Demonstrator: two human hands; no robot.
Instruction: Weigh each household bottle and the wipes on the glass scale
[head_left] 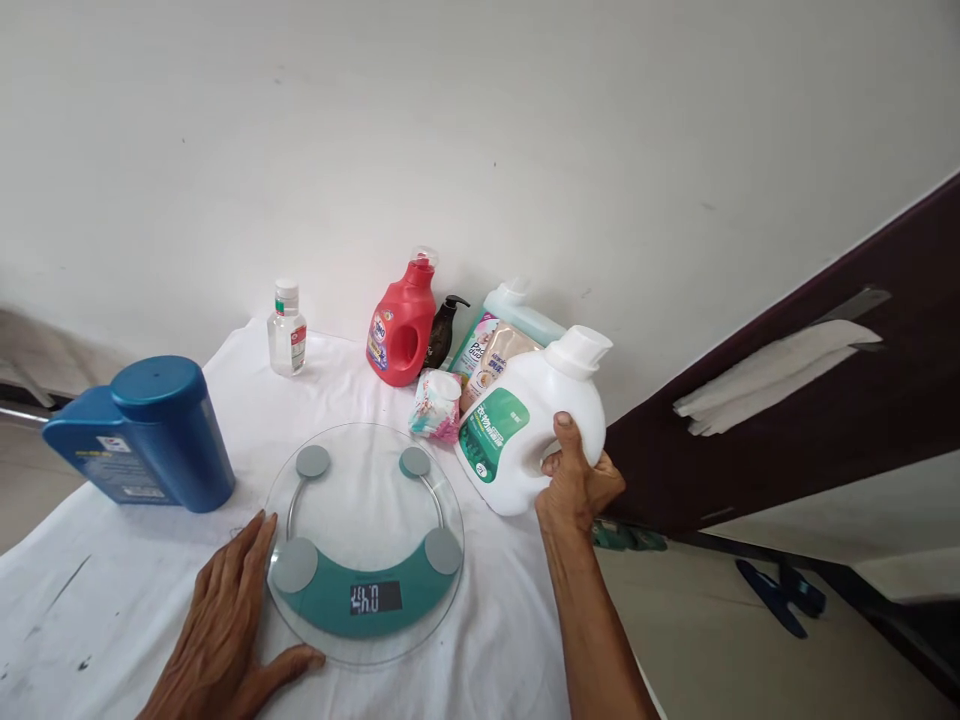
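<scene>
1. Jug [519, 408], white with a green label, is being grasped by its handle in the right hand [574, 475]; it is being held tilted, just right of the glass scale [326, 598]. Whether its base is being supported by the white cloth [495, 640] cannot be told.
2. The scale's left rim is being met by the left hand [232, 610], its fingers loosely spread, nothing being clasped.
3. Digits are being shown on the scale's display [375, 597].
4. A beige pouch [501, 360] is being partly hidden by the jug.
5. Farther back, a dark pump bottle [442, 335] is being partly covered by a red bottle [397, 320].
</scene>
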